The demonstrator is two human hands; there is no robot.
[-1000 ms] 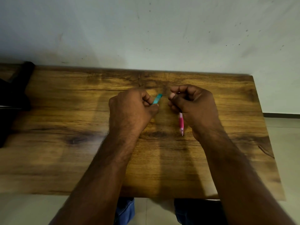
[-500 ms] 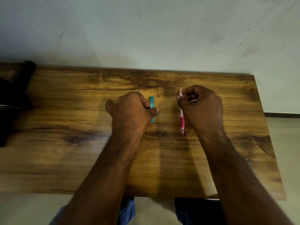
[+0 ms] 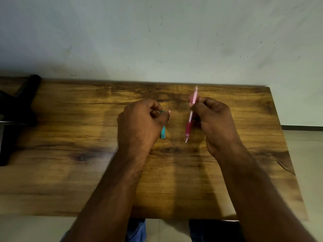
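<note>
My right hand [image 3: 212, 123] grips a pink pen [image 3: 189, 124] above the wooden table [image 3: 70, 137]. The pen runs lengthwise, its tip towards me and its pale end sticking up past my fingers. My left hand [image 3: 139, 123] has its fingers curled round a small teal cap [image 3: 163, 133], whose lower end shows beside my thumb. The cap's upper part is hidden in my fist. The two hands sit side by side at the table's middle, a short gap between them.
A black stand or clamp [image 3: 17, 110] occupies the table's far left edge. A pale wall [image 3: 157, 41] rises right behind the table. The table's right edge drops to a tiled floor [image 3: 304, 163]. My knees in blue jeans [image 3: 136, 231] show under the near edge.
My right hand has lifted and tilted the pink pen, so its pale end now sticks up higher. My left hand turned the teal cap from pointing up-right to pointing towards me.
</note>
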